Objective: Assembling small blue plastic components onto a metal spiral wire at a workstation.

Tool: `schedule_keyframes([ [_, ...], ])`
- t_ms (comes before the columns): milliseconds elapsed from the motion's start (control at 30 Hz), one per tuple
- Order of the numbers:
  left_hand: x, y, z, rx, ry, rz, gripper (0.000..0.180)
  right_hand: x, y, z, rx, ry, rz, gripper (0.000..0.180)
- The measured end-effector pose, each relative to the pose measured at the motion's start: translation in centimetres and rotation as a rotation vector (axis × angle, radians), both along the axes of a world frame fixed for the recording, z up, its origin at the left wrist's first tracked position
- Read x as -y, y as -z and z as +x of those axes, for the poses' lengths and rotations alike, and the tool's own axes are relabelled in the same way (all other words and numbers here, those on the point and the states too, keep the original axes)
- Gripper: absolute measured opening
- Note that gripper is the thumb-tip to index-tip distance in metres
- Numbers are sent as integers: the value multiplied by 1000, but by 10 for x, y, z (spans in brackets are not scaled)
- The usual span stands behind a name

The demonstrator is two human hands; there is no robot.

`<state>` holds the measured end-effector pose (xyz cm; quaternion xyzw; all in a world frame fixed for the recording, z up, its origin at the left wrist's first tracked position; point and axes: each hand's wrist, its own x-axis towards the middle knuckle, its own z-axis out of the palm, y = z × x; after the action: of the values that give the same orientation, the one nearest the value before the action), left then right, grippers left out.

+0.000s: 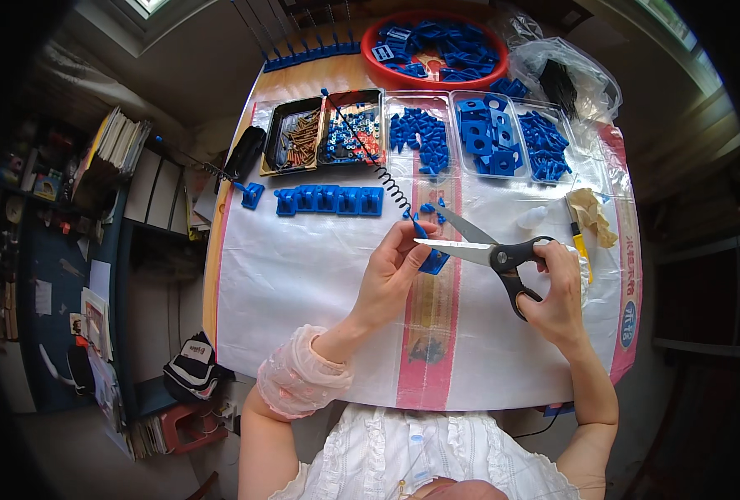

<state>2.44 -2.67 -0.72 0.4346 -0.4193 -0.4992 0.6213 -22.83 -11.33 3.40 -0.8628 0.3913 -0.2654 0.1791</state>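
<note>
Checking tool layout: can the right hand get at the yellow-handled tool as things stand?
Probably not straight away: the right hand is occupied by black-handled scissors. Otherwise the way looks free; the yellow-handled tool lies close by, its handle visible beside crumpled brown paper.

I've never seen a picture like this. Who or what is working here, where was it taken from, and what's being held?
There is no robot here, just a person's two bare hands. The wide, bent-looking view comes from a camera worn on that person's head, looking down. The left hand pinches a small blue piece, where a black coil seems to end. The right hand holds scissors, their blades open toward the left hand. On the covered table are a row of blue parts, a black tray with screws and, farther back, a red basin.
</note>
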Motion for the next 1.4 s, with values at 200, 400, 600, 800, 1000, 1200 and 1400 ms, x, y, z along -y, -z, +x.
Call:
schedule_keyframes([
  [200, -1, 2, -1, -5, 1, 16, 30, -1, 3, 2, 17, 7, -2, 49],
  [400, -1, 2, 0, -11, 6, 27, 28, -2, 3, 4, 24, 3, -6, 49],
  [600, -1, -1, -2, -40, -6, 35, 25, -2, 4, 4, 26, 5, -12, 49],
  [800, -1, -6, -3, -89, -18, 68, 20, -3, 4, 4, 28, 1, -26, 49],
  [1000, -2, -3, -1, -134, -13, 81, 19, -3, 5, 5, 29, 2, -28, 50],
  [1200, 0, -2, 0, -174, -5, 95, 19, -5, 7, 5, 37, 11, -3, 50],
  [1400, -1, 1, 0, -231, -8, 106, 19, -5, 7, 5, 36, 8, 9, 50],
])
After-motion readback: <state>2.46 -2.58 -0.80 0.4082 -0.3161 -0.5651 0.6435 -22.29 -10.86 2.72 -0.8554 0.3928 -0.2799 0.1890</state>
